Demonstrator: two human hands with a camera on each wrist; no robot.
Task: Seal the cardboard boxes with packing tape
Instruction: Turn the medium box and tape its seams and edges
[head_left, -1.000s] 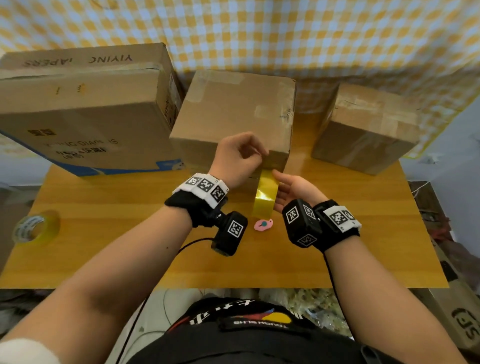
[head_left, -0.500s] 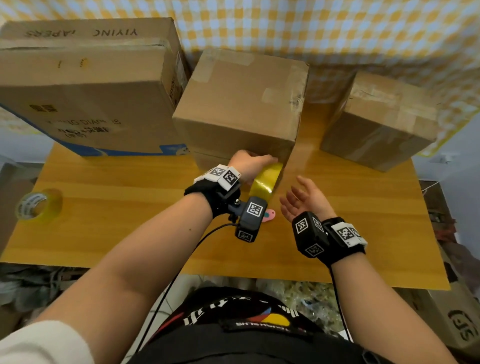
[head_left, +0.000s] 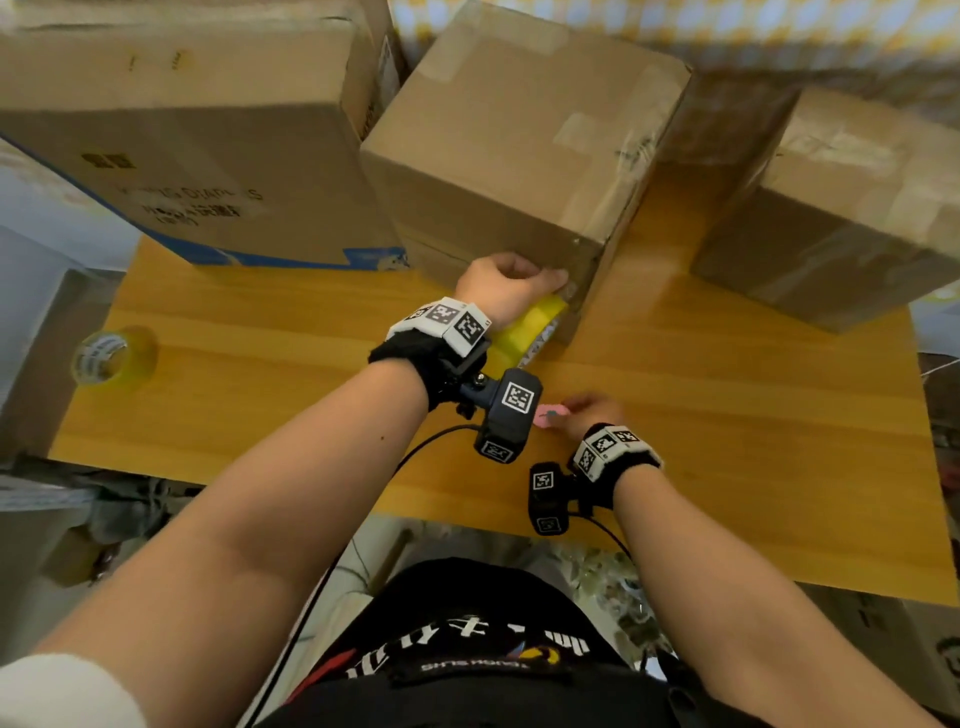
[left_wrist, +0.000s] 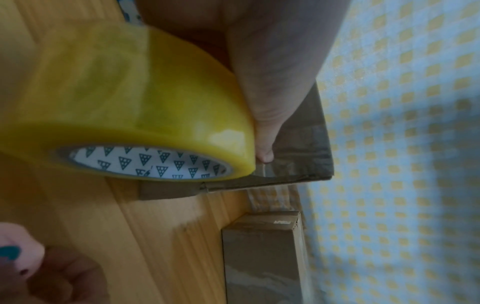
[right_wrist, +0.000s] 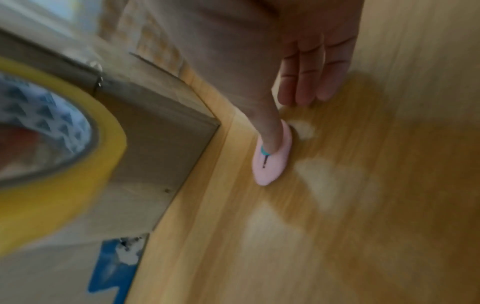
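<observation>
The middle cardboard box stands on the wooden table. My left hand grips a yellow packing tape roll and holds it against the box's lower front corner. In the left wrist view a finger presses on the box beside the tape roll, where clear tape lies on the cardboard. My right hand is low over the table, with its index finger resting on a small pink cutter. The other fingers are straight. The cutter lies flat on the table.
A large printed box stands at the back left and a smaller taped box at the back right. A second tape roll sits near the table's left edge. Bare wood shows at the front right.
My left hand has carried the roll down the box front to its lower corner. My right hand left the roll's side and dropped onto the pink cutter. The head view has moved closer.
</observation>
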